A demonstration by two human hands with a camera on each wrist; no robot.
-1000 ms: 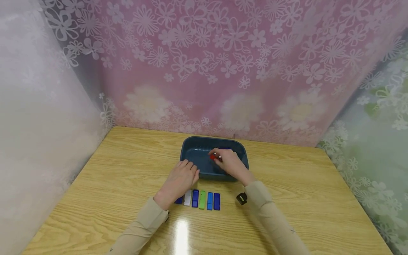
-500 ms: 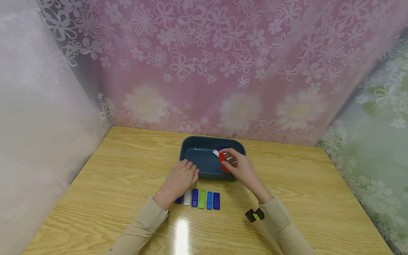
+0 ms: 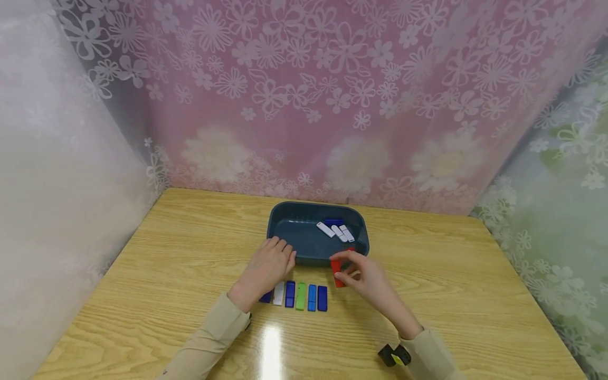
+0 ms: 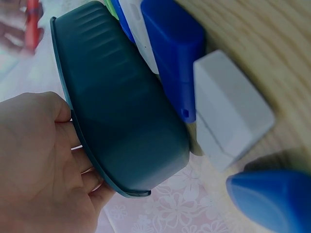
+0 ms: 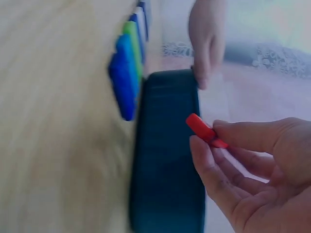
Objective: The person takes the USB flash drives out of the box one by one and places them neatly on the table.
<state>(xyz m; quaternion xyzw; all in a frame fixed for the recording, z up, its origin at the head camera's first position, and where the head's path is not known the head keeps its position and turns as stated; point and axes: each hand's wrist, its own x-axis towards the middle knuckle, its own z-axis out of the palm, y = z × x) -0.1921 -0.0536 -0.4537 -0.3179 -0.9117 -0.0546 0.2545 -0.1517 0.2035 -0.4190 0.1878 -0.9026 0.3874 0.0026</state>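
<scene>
A red stick-like piece (image 3: 337, 273) is pinched between thumb and fingers of the right hand (image 3: 368, 277), just over the near right rim of the dark teal bin (image 3: 296, 259). The right wrist view shows the red piece (image 5: 206, 132) held at the fingertips. The left hand (image 3: 268, 264) has its fingers curled over the bin's near left rim; the left wrist view shows that hand (image 4: 53, 155) gripping the rim. Inside the bin lie white pieces (image 3: 325, 229), a blue piece (image 3: 334, 221) and something red (image 3: 351, 249), partly hidden by the right hand.
In front of the bin stands a row of several pieces, among them a green one (image 3: 301, 296), a light blue one (image 3: 312, 297) and a dark blue one (image 3: 322, 298). The left hand partly covers the row's left end. A flowered curtain (image 3: 304, 105) hangs behind the wooden table (image 3: 427, 253).
The right hand has lifted the red piece out of the bin's interior toward the near right, uncovering the white pieces. The left hand has stayed at the rim.
</scene>
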